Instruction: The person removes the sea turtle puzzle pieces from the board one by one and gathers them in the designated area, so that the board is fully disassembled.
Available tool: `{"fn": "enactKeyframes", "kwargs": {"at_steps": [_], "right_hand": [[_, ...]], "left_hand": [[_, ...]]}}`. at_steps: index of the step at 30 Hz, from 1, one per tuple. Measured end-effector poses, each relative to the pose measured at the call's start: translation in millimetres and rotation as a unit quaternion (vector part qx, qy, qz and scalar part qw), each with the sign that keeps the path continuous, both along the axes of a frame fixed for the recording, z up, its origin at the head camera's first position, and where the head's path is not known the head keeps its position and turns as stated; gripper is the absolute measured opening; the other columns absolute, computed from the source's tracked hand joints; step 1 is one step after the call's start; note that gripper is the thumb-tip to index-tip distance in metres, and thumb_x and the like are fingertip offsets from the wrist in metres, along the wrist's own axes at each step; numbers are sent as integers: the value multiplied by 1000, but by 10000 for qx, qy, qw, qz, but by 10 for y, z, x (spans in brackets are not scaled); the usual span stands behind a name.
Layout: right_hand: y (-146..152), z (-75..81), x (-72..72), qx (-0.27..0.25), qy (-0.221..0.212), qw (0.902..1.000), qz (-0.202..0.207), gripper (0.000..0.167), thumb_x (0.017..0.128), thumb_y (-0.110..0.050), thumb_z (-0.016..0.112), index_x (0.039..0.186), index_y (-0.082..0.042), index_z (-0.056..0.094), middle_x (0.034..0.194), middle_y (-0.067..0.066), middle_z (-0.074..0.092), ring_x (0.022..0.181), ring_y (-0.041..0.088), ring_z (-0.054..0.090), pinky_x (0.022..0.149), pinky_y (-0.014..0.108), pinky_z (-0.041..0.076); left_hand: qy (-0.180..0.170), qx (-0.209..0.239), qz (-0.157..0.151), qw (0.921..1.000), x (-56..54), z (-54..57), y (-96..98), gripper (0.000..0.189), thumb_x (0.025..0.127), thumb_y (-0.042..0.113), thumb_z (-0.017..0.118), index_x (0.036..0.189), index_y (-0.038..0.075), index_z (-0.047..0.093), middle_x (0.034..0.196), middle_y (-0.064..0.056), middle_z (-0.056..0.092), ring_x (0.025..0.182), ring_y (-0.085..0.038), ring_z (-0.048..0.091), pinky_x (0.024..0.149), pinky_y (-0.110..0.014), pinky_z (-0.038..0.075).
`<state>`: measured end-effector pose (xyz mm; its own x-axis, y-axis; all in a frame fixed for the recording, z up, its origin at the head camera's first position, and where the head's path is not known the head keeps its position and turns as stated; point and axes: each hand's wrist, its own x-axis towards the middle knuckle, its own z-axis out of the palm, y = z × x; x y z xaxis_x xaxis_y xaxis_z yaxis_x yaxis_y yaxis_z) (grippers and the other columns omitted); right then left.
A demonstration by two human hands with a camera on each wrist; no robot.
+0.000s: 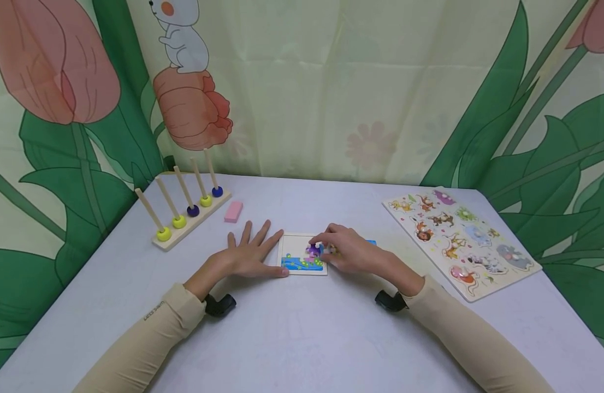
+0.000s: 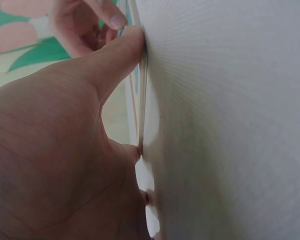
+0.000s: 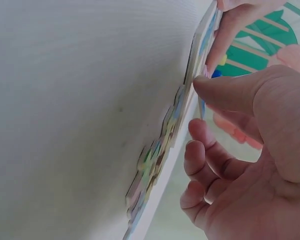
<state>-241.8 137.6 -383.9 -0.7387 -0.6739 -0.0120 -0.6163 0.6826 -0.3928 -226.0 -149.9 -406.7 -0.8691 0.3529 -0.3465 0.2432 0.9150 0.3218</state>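
Observation:
A small jigsaw puzzle tray [image 1: 302, 274] with a pale wooden rim lies mid-table, its lower part filled with blue, yellow and green picture and a purple patch above. My left hand [image 1: 248, 258] spreads its fingers at the tray's left side, thumb [image 2: 132, 42] on the lower left corner and index fingertip at the upper left. Over the tray's right side, my right hand [image 1: 348, 250] pinches a thin jigsaw piece [image 3: 202, 107] between thumb and forefinger, its other fingers curled. The piece's picture is mostly hidden by the fingers. Several loose jigsaw pieces [image 3: 152, 160] lie right of the tray.
A wooden peg stand [image 1: 186, 232] with yellow and dark blue beads stands at the back left, beside a pink block [image 1: 234, 212]. An animal puzzle board [image 1: 442, 262] lies at the right. A printed curtain [image 1: 302, 98] hangs behind the white table [image 1: 302, 338].

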Motion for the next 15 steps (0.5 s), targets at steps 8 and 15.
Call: {"fn": "enactKeyframes", "kwargs": {"at_steps": [8,15], "right_hand": [[169,-42,57,-131,192,9997,-41,40,98,-11,74,138,-18,71,116,8,64,96,20,58,83,31,47],[360,-51,87,-240,217,9994,-129,40,99,-9,72,138,-17,70,117,8,63,95,20,57,82,32,47]], "left_hand": [[53,44,-10,10000,17,-17,3,112,84,89,56,171,36,10,181,-6,-14,162,-49,-23,118,-85,-11],[133,-175,-9,9998,-53,-122,-21,110,85,88,55,171,39,6,180,-3,-17,162,-47,-25,120,-85,-7]]}}
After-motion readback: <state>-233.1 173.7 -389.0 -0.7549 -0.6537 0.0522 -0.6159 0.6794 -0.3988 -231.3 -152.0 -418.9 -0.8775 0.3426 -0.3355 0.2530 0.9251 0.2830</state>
